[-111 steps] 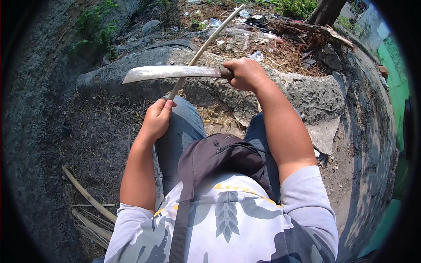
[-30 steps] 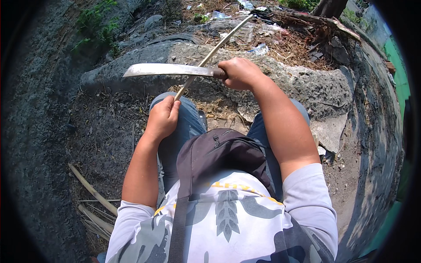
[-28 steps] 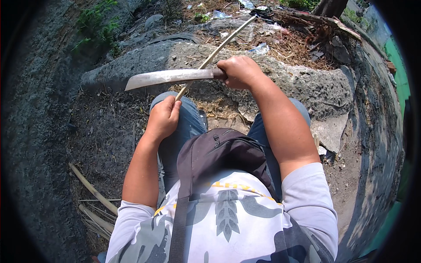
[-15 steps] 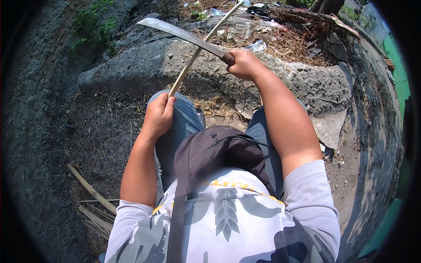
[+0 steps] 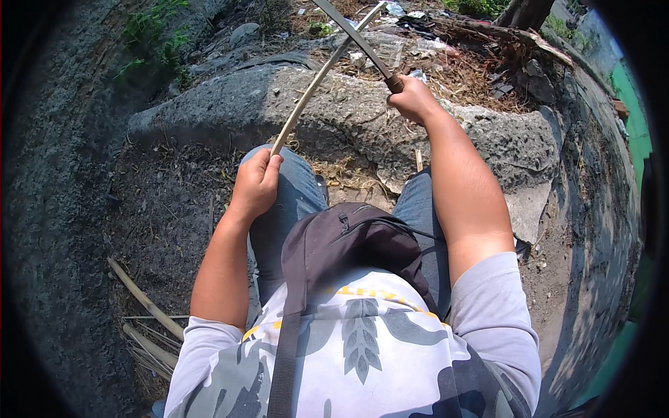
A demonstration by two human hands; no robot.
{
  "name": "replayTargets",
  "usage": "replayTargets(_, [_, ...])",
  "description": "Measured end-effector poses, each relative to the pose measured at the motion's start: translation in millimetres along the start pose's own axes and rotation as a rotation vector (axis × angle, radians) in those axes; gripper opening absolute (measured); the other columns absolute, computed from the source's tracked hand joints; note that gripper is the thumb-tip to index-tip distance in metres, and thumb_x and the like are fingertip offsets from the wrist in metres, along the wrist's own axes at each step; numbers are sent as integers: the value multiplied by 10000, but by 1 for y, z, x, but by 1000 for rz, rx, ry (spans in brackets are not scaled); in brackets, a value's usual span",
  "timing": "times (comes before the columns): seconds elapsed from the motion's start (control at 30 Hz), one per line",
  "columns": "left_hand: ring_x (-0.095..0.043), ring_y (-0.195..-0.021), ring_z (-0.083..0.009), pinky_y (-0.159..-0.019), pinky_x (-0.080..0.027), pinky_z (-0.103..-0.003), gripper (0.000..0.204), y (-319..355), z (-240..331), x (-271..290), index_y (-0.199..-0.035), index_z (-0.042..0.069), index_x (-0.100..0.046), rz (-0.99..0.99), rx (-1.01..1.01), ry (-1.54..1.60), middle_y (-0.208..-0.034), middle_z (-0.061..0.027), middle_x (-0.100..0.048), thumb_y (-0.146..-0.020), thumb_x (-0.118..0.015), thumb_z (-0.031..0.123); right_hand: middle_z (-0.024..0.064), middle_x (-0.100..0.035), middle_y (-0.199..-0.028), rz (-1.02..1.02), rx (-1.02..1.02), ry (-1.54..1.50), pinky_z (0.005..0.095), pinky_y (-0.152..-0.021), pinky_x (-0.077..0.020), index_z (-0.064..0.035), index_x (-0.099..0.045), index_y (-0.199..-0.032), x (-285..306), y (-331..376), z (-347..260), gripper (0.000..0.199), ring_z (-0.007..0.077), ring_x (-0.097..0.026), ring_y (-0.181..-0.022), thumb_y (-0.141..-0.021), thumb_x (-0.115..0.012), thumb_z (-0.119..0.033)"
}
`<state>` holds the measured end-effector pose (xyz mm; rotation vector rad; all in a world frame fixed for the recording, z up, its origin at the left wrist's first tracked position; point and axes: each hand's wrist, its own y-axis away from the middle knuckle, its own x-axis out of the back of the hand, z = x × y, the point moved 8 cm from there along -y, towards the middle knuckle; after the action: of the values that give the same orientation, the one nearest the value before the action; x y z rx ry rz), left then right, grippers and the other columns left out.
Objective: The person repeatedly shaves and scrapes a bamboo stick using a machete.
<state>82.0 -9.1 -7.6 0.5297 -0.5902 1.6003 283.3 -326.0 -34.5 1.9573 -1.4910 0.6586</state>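
My left hand (image 5: 256, 182) is closed around the lower end of a long, pale wooden stick (image 5: 306, 97), just above my left knee. The stick slants up and away to the right, its far tip near the top of the picture. Beyond my right knee, my right hand (image 5: 416, 99) grips the dark handle of a machete (image 5: 359, 42). Its grey blade points up and to the left and crosses the upper part of the stick. I cannot tell whether blade and wood touch. The blade's tip runs out of the top edge.
A rough concrete block (image 5: 334, 104) lies across in front of my knees. Behind it are dry straw, litter and a tree trunk (image 5: 521, 14). Several peeled sticks (image 5: 145, 299) lie on the ground at my left. A black bag (image 5: 355, 240) rests on my lap.
My right hand has moved to the right and slightly forward, sliding the machete up along the stick toward its far end. The blade now points more steeply upward. My left hand has barely moved.
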Motion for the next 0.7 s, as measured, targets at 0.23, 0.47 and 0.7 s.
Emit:
replayTargets(0.23, [-512,-645,-167,-626,-434,-357,252,-2,-4,-1,-1024,-21,-670,0,47,31,-684,-76,-541,-1062,-556,200,194,-731,-901,-149,275,164,442,-776,-529,-53,-697,-1009,-37,26,-54,255,352,-707,-872,-765,-643,-98])
replayTargets(0.47, [-608,-699,-260,-682,-477,-394,265,2,-1,2,-1030,-34,-682,30,-29,-31,-754,-160,-639,-1052,-555,198,151,-747,-961,-140,522,514,496,-827,-575,-134,-705,-1002,-57,59,-108,269,380,-718,-967,-734,-693,-110])
replayTargets(0.7, [-640,-725,-295,-701,-492,-404,275,-4,9,-1,-1047,-39,-686,-19,30,-83,-780,-187,-660,-1048,-561,205,117,-760,-1065,-268,328,517,457,-908,-568,-166,-740,-1083,-49,47,-85,332,324,-716,-1054,-765,-672,-103])
